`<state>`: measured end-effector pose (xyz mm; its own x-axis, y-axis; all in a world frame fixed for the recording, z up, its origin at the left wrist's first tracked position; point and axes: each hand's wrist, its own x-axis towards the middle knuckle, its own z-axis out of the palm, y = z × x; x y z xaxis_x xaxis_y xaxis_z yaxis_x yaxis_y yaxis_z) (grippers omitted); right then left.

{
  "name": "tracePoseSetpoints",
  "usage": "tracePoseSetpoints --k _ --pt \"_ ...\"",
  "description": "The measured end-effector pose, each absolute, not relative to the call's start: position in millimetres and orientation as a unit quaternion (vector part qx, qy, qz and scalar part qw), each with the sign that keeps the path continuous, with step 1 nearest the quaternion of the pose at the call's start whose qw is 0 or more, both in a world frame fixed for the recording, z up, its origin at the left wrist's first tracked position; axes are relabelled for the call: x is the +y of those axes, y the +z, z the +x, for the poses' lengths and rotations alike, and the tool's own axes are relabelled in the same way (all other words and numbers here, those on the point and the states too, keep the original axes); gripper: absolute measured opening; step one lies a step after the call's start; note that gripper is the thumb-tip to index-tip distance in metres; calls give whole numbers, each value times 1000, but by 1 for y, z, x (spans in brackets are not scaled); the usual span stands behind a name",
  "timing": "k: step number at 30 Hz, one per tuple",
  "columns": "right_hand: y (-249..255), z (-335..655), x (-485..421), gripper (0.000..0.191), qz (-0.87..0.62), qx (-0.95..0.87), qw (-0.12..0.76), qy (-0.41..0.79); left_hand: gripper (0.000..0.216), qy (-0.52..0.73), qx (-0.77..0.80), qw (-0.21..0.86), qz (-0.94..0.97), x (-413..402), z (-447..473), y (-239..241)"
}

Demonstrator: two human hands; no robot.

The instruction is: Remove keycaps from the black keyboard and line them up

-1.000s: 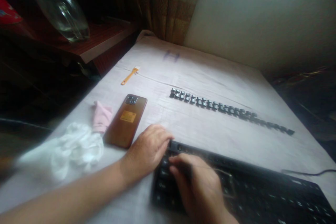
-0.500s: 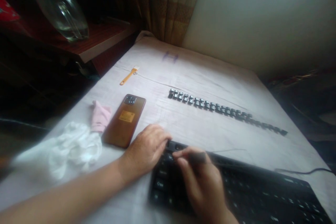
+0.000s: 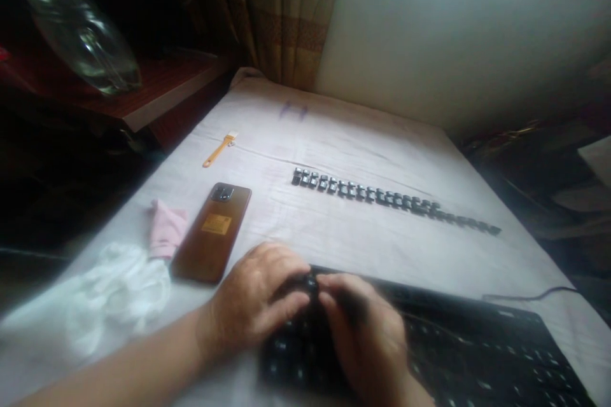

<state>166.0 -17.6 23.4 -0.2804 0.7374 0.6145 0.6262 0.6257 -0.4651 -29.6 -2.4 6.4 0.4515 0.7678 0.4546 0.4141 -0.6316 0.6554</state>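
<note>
A black keyboard [image 3: 458,337] lies across the front of the cloth-covered table, partly hidden under both hands. At its far left corner, my left hand [image 3: 260,289] has thumb and fingers closed around a small dark keycap [image 3: 312,281]. My right hand [image 3: 370,337] is pinched just beside it, fingertips close to the same keycap. A short dark tool [image 3: 357,306], blurred, is tucked in the right hand; its tip is hidden. Beyond the keyboard, several black keycaps [image 3: 351,191] lie in two long slanting rows.
Left of the hands lie a brown phone [image 3: 214,241], a pink cloth [image 3: 167,227] and a crumpled white cloth [image 3: 119,292]. An orange-handled brush [image 3: 217,151] rests farther back. A glass jug [image 3: 90,48] stands on a wooden shelf [image 3: 157,98]. A cable [image 3: 529,297] runs to the right.
My left thumb has come forward over the keyboard, so the fingers now close around the keycap. My right fingertips stay beside it. The whole view has shifted slightly.
</note>
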Motion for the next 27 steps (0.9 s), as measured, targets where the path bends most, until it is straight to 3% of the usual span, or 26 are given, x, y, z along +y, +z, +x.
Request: tracePoseSetpoints --k 15,21,27 --pt "23 168 -18 14 -413 -801 430 52 15 379 380 241 808 -1 -28 5" --pt "26 177 -13 20 -443 -821 360 -31 17 380 398 246 798 0 -29 1" --pt "26 178 -16 23 -450 -845 289 -5 15 382 420 250 784 3 -29 0"
